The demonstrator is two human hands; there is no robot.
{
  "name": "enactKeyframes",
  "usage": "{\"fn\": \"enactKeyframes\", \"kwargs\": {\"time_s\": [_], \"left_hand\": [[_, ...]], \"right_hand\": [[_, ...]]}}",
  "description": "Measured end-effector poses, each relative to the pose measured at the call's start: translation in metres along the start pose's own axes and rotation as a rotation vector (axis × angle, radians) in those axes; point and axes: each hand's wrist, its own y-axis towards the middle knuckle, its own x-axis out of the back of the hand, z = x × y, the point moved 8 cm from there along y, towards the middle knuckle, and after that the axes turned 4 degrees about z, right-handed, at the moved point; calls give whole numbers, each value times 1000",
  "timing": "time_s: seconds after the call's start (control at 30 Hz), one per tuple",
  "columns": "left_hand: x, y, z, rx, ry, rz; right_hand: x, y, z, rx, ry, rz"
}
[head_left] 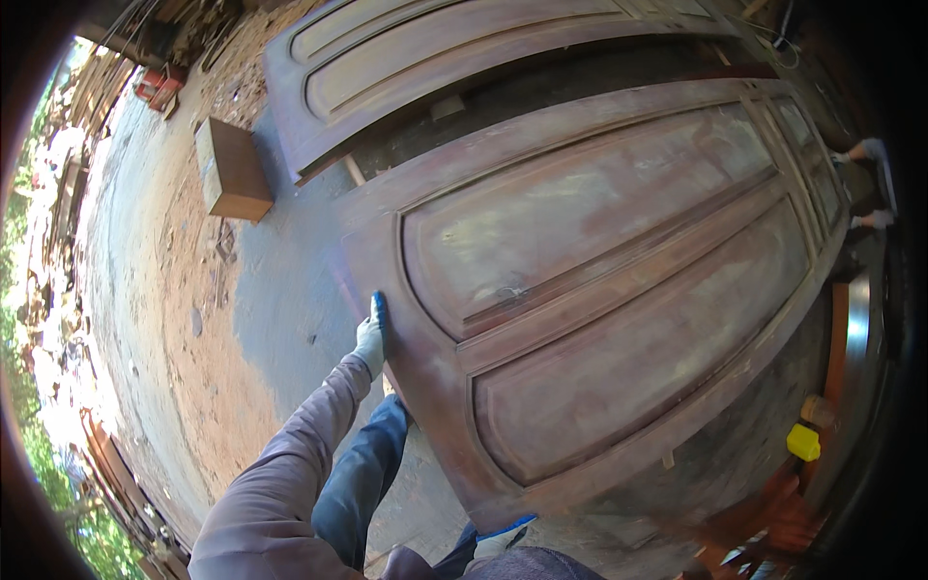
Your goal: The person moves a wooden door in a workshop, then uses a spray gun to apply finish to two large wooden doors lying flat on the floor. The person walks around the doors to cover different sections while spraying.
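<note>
A large brown wooden panelled door [619,290] with dusty, whitish patches lies face up in front of me. My left hand [370,336], in a grey glove with blue fingers, grips its near end at the left corner. At the other corner of that end, my right hand [501,537] wears the same kind of glove and holds the edge, partly hidden below. Another person's gloved hands [858,152] are at the door's far end, on the right.
A second panelled door [464,58] lies beyond the first. On the dusty floor at left stands a wooden box [232,172], with a red object [159,89] farther back. A yellow object [803,442] and reddish wood pieces [764,517] are at lower right.
</note>
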Motion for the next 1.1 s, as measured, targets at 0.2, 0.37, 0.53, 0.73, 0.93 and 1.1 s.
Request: {"fn": "enactKeyframes", "kwargs": {"time_s": [0.2,0.37,0.53,0.73,0.93,1.1], "left_hand": [[-9,1,-3,-61,-52,94],[-19,15,-2,-70,-46,171],[-25,14,3,-95,-38,185],[-22,24,8,-73,-78,205],[-4,27,-1,-147,120,109],[11,-45,-17,-227,983,-397]], "right_hand": [[-8,-12,-21,-158,36,-119],[-25,-6,-27,-227,79,-160],[-39,-8,-47,-272,62,-167],[-51,-8,-65,-311,59,-170],[-47,-27,-81,-345,47,-170],[90,-83,24,-63,77,-159]]}}
